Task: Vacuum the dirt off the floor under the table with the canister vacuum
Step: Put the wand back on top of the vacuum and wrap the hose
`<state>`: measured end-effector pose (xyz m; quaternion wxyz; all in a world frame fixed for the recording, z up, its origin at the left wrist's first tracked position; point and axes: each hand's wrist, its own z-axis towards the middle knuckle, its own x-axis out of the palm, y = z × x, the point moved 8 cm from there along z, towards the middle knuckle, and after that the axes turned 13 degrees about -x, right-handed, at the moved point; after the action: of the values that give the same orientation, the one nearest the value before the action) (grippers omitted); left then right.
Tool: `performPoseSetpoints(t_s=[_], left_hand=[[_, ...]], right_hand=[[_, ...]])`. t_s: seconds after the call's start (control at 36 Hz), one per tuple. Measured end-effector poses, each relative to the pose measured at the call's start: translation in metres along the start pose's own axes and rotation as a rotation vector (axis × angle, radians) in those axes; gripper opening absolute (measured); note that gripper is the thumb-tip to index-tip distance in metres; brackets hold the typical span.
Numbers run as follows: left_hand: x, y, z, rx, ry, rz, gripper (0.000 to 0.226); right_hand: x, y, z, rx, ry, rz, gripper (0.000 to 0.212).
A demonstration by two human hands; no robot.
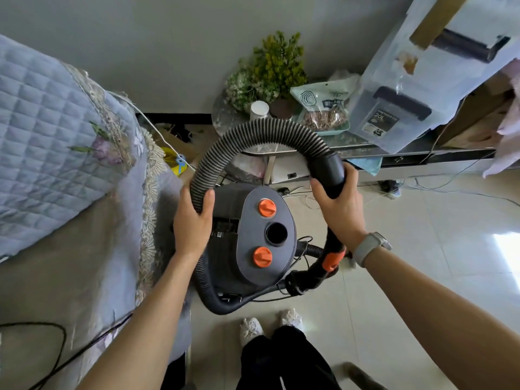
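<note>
At frame centre-left my left hand (192, 220) grips the ribbed hose (261, 130), which arches over the canister vacuum (264, 235) standing mid-frame on the floor (422, 235). My right hand (340, 206) clasps the hose's black cuff (329, 171). Upper right, the table (365, 150) waits; vacuuming looks unstarted.

The canister vacuum (264, 235) stands upright on the pale tiled floor (422, 235) — a dark grey body with an oval top, two orange knobs at 12 and 6 o'clock around an open round port. Its ribbed grey hose (261, 133) arches over the canister toward 12 o'clock, ending in a smooth black cuff (329, 170) at 2 o'clock.
</note>
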<state>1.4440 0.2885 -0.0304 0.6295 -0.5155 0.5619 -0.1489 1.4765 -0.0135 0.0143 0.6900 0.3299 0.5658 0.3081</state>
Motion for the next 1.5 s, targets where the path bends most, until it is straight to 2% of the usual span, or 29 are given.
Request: performPoseSetpoints(t_s=[0.25, 0.33, 0.44, 0.53, 0.61, 0.75, 0.86, 1.0, 1.11, 1.19, 1.28, 1.42, 1.5], left_hand=[[0.05, 0.14, -0.054, -0.447, 0.334, 0.08, 0.052], [0.056, 0.186, -0.076, -0.549, 0.407, 0.162, 0.052], [0.052, 0.18, -0.068, -0.528, 0.274, 0.178, 0.045], [0.039, 0.138, -0.036, -0.464, 0.117, 0.154, 0.043], [0.023, 0.087, 0.007, -0.285, -0.023, 0.161, 0.047], [0.012, 0.026, 0.073, -0.209, -0.113, 0.116, 0.046], [0.02, 0.01, 0.086, -0.211, -0.067, 0.048, 0.045], [0.051, 0.063, 0.037, -0.212, 0.135, 0.062, 0.044], [0.068, 0.126, -0.009, -0.315, 0.451, 0.111, 0.09], [0.075, 0.149, -0.042, -0.345, 0.593, 0.258, 0.106], [0.079, 0.161, -0.054, -0.335, 0.575, 0.296, 0.112], [0.084, 0.163, -0.065, -0.318, 0.556, 0.28, 0.101], [0.076, 0.164, -0.064, -0.417, 0.418, 0.123, 0.078]], right_hand=[[0.013, -0.055, -0.009, 0.302, -0.137, -0.013, 0.047], [0.021, -0.067, -0.008, 0.358, -0.146, -0.033, 0.057], [0.029, -0.073, 0.0, 0.321, -0.08, -0.113, 0.054], [0.033, -0.071, 0.002, 0.281, -0.017, -0.214, 0.056], [0.037, -0.071, 0.002, 0.247, 0.028, -0.29, 0.063], [0.046, -0.086, -0.01, 0.251, 0.071, -0.311, 0.068], [0.061, -0.098, -0.023, 0.395, 0.002, -0.184, 0.067], [0.078, -0.109, -0.033, 0.498, -0.089, -0.059, 0.05], [0.082, -0.114, -0.031, 0.497, -0.086, -0.08, 0.048], [0.083, -0.119, -0.025, 0.5, -0.067, -0.095, 0.053], [0.086, -0.12, -0.022, 0.507, -0.043, -0.089, 0.053], [0.089, -0.117, -0.021, 0.487, -0.036, -0.108, 0.053], [0.089, -0.115, -0.024, 0.471, -0.021, -0.108, 0.059]])
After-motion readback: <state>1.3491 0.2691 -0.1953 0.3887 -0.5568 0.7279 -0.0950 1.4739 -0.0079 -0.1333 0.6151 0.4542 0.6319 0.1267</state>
